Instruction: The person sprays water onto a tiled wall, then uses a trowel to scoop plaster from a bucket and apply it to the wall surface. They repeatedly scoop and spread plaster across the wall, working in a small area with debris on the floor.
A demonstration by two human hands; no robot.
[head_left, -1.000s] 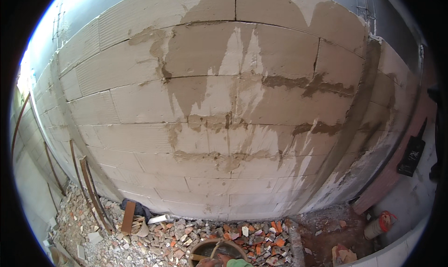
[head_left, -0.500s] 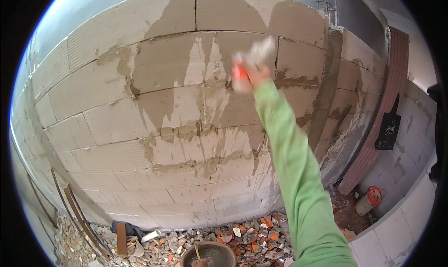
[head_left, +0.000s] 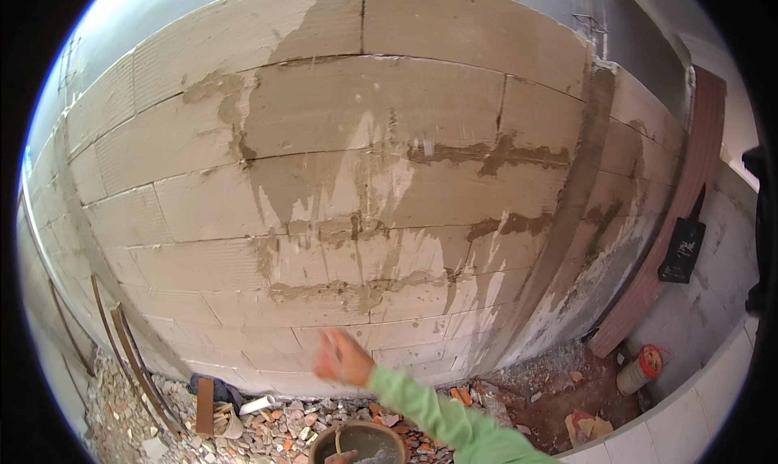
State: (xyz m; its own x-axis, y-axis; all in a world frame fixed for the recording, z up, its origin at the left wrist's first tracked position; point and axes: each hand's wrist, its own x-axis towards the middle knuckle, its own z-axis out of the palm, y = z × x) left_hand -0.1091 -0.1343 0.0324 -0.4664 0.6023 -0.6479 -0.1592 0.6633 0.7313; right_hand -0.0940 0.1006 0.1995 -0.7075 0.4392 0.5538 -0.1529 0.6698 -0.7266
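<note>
My right hand (head_left: 344, 359), at the end of a green sleeve, is in front of the lower part of a pale block wall (head_left: 203, 205). Motion smears its fingers, and I cannot make out whether anything is in them. Below it, at the bottom edge, stands a round brown bucket (head_left: 314, 449) with greyish water inside. A little of my left hand (head_left: 340, 458) shows over the bucket, closed around its yellowish handle (head_left: 338, 440). Dark wet patches and runs cover the wall's middle and upper right.
Broken brick rubble (head_left: 275, 431) lies along the wall's foot, with a brown board (head_left: 204, 407) and a white pipe (head_left: 258, 405). Bent strips (head_left: 138, 367) lean at left. At right are a reddish ribbed panel (head_left: 689, 188), a hanging black bag (head_left: 682, 249) and a red-topped container (head_left: 640, 371).
My right hand has swung down and left from high on the wall, where it held a blurred red-and-white thing. More of the upper wall is dark and wet. The view has shifted slightly.
</note>
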